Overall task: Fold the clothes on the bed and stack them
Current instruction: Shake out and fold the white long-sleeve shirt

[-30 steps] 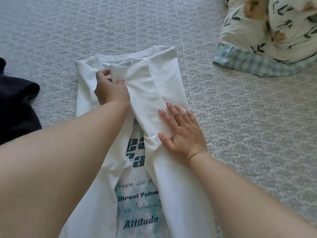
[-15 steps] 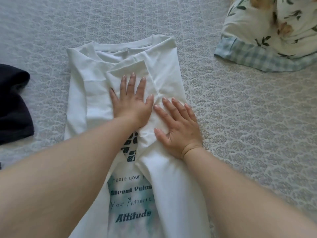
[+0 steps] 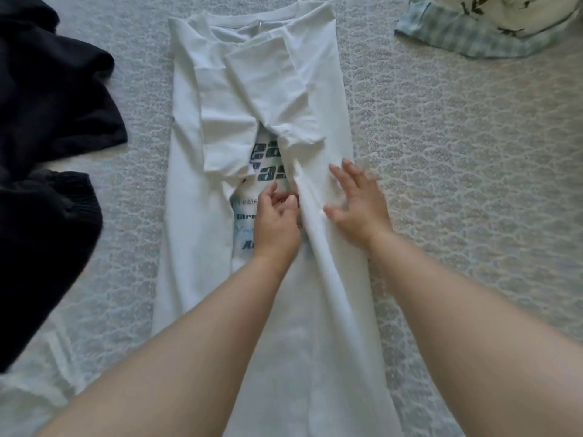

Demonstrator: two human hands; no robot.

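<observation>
A white T-shirt (image 3: 195, 197) with teal and black lettering lies lengthwise on the bed, collar away from me. Both long sides are folded inward and the two sleeves lie folded over the chest. My left hand (image 3: 276, 220) sits on the printed strip in the middle and its fingers curl round the inner edge of the right-hand flap. My right hand (image 3: 358, 200) presses flat on that same flap, fingers spread, just right of the edge.
Dark clothes (image 3: 47, 127) lie heaped at the left of the bed. A floral pillow with a blue checked border (image 3: 473, 36) sits at the top right. The patterned grey bedspread (image 3: 457, 159) stretches to the right of the shirt.
Both hands have slid from the folded sleeves down toward me to the shirt's middle. My left hand went from pressing flat to gripping the flap's edge.
</observation>
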